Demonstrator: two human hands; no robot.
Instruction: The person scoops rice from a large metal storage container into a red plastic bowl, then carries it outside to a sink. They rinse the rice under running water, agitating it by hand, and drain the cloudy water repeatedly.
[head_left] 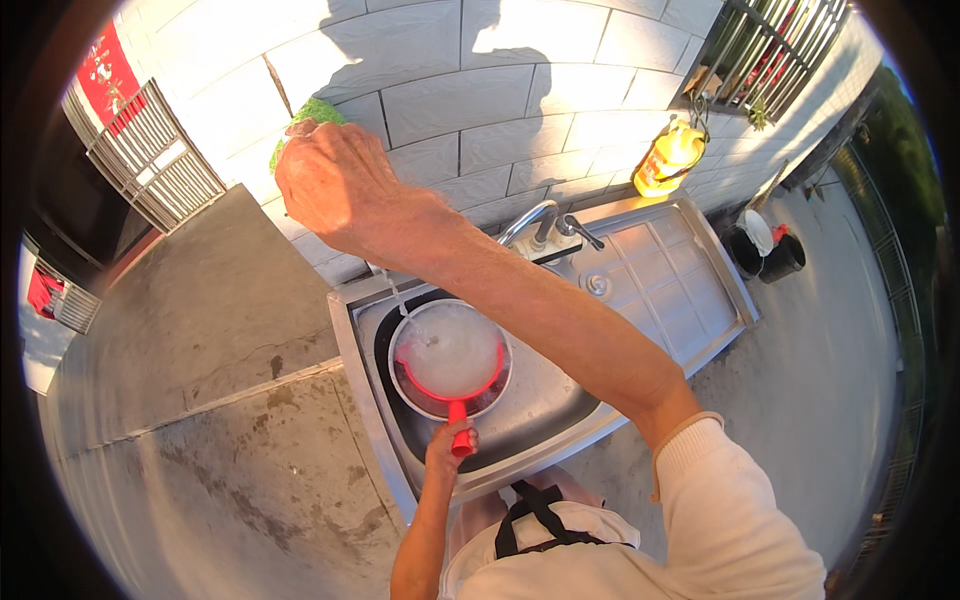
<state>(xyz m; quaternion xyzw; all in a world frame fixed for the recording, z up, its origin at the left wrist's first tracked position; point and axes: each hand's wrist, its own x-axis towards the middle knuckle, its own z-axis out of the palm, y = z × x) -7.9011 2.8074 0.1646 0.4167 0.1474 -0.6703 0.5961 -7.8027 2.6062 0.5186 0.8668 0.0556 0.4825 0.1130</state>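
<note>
Right hand [335, 180] first, looming closest to the lens: its grip is clenched on a green sponge or cloth [312, 118], pressed up against the white tiled wall [450, 90] at eleven o'clock, only a tuft of green showing past the knuckles. The right forearm stretches across the whole sink to get there.

Down at six o'clock, the left hand [448, 450] has its grip wrapped round the red handle [461, 432] of a pan or ladle-like bowl [450, 355], holding it level inside the steel sink [550, 420], seemingly so it sits right under the stream. Thin water [400, 300] runs into it from above, and the bowl looks well filled, pale and cloudy with a red rim glowing through.

Moving outward: the faucet [535, 225] stands at the back of the sink at twelve, the ribbed drainboard [670, 270] runs off toward two. A yellow bottle [670, 158] hangs on the wall at one o'clock. Grey concrete worktop [200, 350] spreads to nine, stained and bare-looking.
</note>
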